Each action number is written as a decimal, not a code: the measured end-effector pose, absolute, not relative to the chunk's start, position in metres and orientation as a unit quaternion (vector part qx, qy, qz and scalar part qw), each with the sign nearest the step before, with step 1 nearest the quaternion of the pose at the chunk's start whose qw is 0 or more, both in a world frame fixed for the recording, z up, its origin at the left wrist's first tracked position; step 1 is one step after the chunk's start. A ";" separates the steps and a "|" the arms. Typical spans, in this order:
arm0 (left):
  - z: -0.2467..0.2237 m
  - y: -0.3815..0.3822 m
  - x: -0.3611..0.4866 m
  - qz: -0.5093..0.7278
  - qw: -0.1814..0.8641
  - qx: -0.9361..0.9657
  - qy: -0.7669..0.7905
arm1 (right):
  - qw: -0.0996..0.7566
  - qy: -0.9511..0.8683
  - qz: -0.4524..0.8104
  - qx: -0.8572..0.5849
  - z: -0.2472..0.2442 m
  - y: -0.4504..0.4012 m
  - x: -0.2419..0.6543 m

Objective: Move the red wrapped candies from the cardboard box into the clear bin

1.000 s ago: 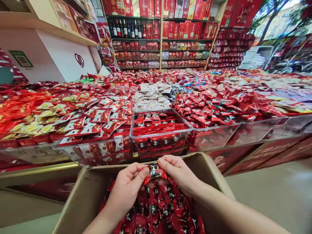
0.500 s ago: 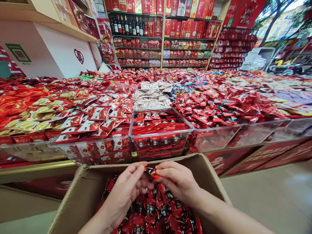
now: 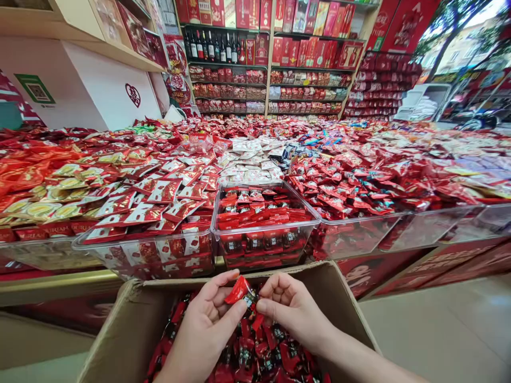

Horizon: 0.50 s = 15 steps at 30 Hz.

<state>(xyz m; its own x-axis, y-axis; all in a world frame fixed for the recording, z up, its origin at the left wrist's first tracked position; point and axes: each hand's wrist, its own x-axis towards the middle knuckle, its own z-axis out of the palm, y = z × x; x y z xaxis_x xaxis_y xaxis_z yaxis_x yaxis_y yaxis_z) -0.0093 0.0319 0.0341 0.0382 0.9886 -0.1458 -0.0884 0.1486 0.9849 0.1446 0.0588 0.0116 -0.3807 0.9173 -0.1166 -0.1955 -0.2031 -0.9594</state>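
My left hand (image 3: 213, 319) pinches a red and black wrapped candy (image 3: 248, 298) between thumb and fingers, with one red wrapper end pointing up. At the candy's right side, my right hand (image 3: 293, 308) has its thumb and curled fingers closed on the wrapper edge. Both hands are over an open cardboard box (image 3: 347, 306), where a heap of similar wrapped candies (image 3: 243, 354) lies. Just beyond the box stands a clear plastic bin (image 3: 265, 229) with rows of the same red and black packets in it.
Left of that bin, another clear bin (image 3: 143, 244) is piled with red and white packets (image 3: 159, 194). To the right, more clear bins (image 3: 359, 234) hold red packets. Shelves (image 3: 268, 69) with bottles and red boxes rise at the back. A white counter (image 3: 107, 85) stands left.
The candy has been turned, so its red end now points up and its dark printed middle shows. Both hands have dropped slightly, and the right fingers are more curled.
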 end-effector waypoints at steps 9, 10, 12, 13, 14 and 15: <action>0.041 0.025 -0.008 0.528 0.553 0.416 0.493 | 0.389 -0.539 0.646 -0.376 0.017 0.055 0.150; 0.041 0.026 -0.009 0.534 0.551 0.414 0.489 | 0.393 -0.545 0.637 -0.378 0.026 0.056 0.152; 0.040 0.027 -0.012 0.541 0.541 0.418 0.489 | 0.422 -0.560 0.598 -0.388 0.049 0.064 0.158; 0.038 0.028 -0.013 0.539 0.537 0.423 0.492 | 0.444 -0.570 0.567 -0.397 0.064 0.072 0.161; 0.036 0.029 -0.014 0.535 0.537 0.426 0.495 | 0.468 -0.582 0.526 -0.406 0.078 0.082 0.164; 0.033 0.030 -0.015 0.529 0.540 0.425 0.498 | 0.488 -0.597 0.484 -0.415 0.092 0.096 0.165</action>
